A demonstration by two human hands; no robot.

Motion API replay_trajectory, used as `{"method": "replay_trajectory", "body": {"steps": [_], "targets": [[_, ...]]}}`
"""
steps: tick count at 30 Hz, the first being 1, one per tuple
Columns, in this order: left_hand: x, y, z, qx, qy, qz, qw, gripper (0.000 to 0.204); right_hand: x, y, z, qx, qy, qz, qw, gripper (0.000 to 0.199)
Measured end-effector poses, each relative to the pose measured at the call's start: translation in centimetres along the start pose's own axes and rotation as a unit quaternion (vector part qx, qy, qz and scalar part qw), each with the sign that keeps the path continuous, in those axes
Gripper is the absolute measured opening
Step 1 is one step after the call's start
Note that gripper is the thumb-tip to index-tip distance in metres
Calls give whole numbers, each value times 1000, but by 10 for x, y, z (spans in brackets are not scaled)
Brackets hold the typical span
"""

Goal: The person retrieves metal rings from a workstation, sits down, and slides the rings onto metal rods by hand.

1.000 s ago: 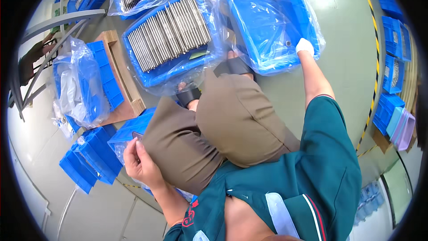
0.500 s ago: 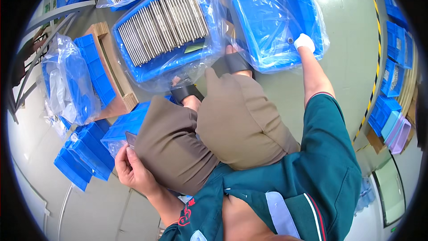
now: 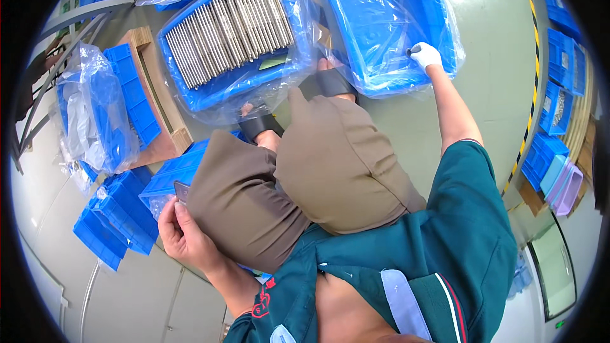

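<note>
In a white glove, my right hand (image 3: 427, 55) is inside the near right part of a blue plastic bin (image 3: 357, 38) lined with clear plastic film. Its fingertips are closed on a small dark round part (image 3: 410, 52), mostly covered by the fingers. My bare left hand (image 3: 184, 236) is beside my left knee, pinching a small flat grey plate (image 3: 182, 190) between thumb and fingers. The plate's lower end is hidden by the fingers. Left of that bin stands a second blue bin (image 3: 206, 98), holding rows of thin metal plates (image 3: 232, 28) on edge.
A wooden pallet (image 3: 155, 89) and film-wrapped blue crates (image 3: 95, 114) stand at the left. More blue crates (image 3: 117, 222) are near my left hand. Yellow-black floor tape (image 3: 537, 70) runs along the right, with blue bins (image 3: 559, 57) and a purple tray (image 3: 565, 190) beyond it.
My right hand has moved slightly left inside the bin and closed on the small round part, which lay apart from it before. My left hand still holds the plate.
</note>
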State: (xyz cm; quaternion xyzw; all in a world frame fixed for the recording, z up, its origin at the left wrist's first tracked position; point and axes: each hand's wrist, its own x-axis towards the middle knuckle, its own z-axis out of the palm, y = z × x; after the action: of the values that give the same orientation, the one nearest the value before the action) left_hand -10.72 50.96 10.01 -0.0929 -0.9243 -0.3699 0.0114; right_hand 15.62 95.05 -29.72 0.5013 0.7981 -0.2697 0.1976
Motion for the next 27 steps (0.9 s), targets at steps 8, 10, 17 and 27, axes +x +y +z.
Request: {"method": "replay_trajectory", "body": {"steps": [8,10,17,27], "targets": [[0,-5,-2,-1,-3,11,1000,13,-3,-22,5,-7,19,82,996,28],[-1,-8,-2,-5,0,16,1000,13,-5,-23,3,-11,23,79,997,28],[-1,-4,-1,-14,3,-4,1000,13,-7,-28,6,-18,34,71,997,28],[-1,-6,-2,-26,7,2,1000,13,-6,-38,11,-7,4,91,996,26]]}}
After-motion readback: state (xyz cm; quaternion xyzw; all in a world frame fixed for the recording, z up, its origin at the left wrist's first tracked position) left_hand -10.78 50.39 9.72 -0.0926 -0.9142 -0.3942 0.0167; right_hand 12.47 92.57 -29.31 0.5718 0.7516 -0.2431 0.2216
